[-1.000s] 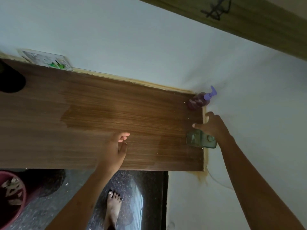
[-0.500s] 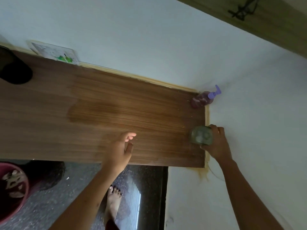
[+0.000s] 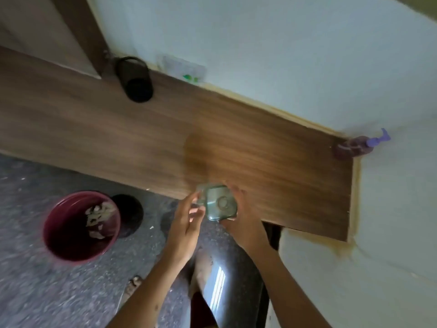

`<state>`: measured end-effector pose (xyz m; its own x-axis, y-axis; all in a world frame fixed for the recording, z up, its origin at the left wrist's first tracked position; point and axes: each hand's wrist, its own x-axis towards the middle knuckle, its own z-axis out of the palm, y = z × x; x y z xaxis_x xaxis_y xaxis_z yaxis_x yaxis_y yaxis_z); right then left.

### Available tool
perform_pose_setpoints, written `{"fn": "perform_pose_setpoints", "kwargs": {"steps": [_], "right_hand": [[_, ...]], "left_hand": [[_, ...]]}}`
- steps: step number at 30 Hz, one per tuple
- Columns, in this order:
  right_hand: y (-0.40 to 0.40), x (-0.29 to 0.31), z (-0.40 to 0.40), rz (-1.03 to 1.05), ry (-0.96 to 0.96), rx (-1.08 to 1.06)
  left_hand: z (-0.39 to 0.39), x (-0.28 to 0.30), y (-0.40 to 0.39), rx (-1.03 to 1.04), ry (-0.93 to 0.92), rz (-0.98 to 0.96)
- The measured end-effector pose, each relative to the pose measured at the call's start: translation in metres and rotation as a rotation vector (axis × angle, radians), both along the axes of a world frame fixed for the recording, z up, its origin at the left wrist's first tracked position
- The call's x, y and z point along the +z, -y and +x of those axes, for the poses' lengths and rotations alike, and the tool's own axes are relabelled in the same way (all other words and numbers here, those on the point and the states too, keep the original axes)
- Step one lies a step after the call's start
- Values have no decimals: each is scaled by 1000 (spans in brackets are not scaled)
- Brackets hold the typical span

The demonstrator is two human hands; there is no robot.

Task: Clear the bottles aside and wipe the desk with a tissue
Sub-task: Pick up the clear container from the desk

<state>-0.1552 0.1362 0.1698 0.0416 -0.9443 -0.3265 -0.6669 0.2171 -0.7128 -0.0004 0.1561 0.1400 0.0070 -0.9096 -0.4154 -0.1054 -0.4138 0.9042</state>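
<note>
A square green bottle (image 3: 220, 204) is held just above the front edge of the wooden desk (image 3: 272, 166), its base facing me. My right hand (image 3: 246, 223) grips its right side. My left hand (image 3: 184, 223) pinches its left end between thumb and fingers. A purple pump bottle (image 3: 354, 147) stands in the far right corner of the desk against the wall. A black bottle (image 3: 136, 81) stands at the desk's back left. A darker damp patch covers the middle of the desk. No tissue is in view.
A maroon bin (image 3: 78, 223) with scraps of paper inside stands on the speckled floor to the left, with a dark round object (image 3: 128, 214) beside it. A white packet (image 3: 182, 67) leans on the wall behind the desk. White walls close off the right side.
My right hand lifted the green bottle from the desk's right end and carried it left to the front edge. My left hand left the desk and took the bottle's other end. My view swung left.
</note>
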Motion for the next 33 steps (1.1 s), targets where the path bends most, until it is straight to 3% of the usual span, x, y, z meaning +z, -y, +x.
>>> {"fn": "perform_pose_setpoints", "kwargs": {"steps": [6, 10, 14, 18, 26, 33], "right_hand": [[-20, -15, 128, 37, 113, 109], [-34, -50, 206, 89, 166, 204], [-44, -106, 272, 220, 202, 266], [-41, -187, 318, 328, 181, 316], [-17, -354, 384, 530, 122, 375], [-7, -444, 411, 623, 62, 421]], "left_hand": [[111, 0, -42, 198, 23, 24], [185, -30, -68, 282, 80, 90], [243, -88, -87, 373, 106, 222], [282, -155, -88, 488, 2, 372], [337, -316, -67, 493, 16, 585], [360, -440, -71, 512, -91, 676]]}}
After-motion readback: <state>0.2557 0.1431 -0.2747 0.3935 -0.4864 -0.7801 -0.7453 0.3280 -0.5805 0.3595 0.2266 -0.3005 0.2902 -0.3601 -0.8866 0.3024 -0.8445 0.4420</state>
